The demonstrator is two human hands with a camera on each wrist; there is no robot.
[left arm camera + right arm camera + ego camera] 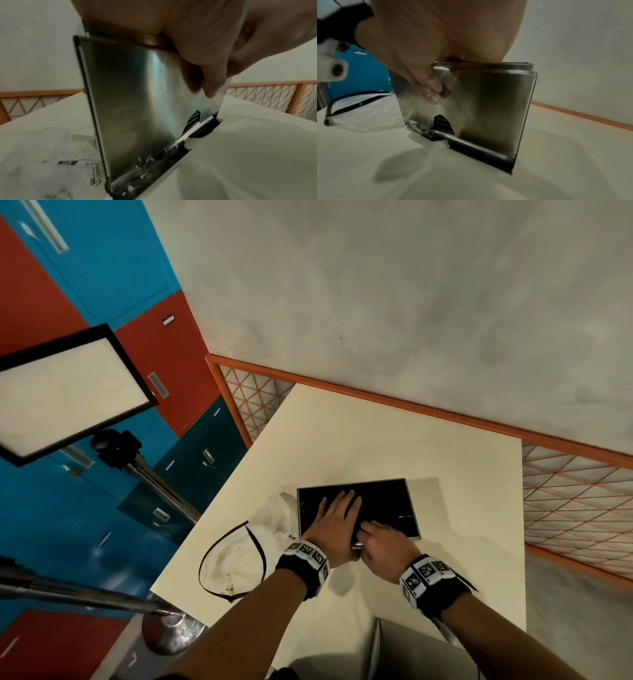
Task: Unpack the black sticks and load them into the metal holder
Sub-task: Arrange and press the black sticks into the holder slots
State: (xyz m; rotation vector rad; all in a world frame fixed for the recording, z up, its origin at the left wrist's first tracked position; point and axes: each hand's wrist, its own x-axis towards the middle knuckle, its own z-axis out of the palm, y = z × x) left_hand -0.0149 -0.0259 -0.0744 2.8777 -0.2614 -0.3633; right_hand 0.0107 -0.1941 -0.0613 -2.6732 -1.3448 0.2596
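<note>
The metal holder (387,501) is a brushed-steel box standing on the cream table (445,559). From above, its top looks dark. My left hand (337,515) lies flat across the top with straight fingers, and its thumb (211,81) hangs down the near steel face (128,101). My right hand (380,542) curls over the holder's near rim, thumb (431,94) pressing on the steel face (488,101). Black ribbed sticks (442,123) show through a cut-out low in that face, and again in the left wrist view (193,119). Crinkled clear wrap clings to the black base (471,147).
An empty clear plastic bag with a black rim (236,556) lies left of the holder. A grey box (411,652) sits at the table's near edge. An orange mesh fence (565,508) runs behind and to the right. A light panel on a tripod (68,395) stands left.
</note>
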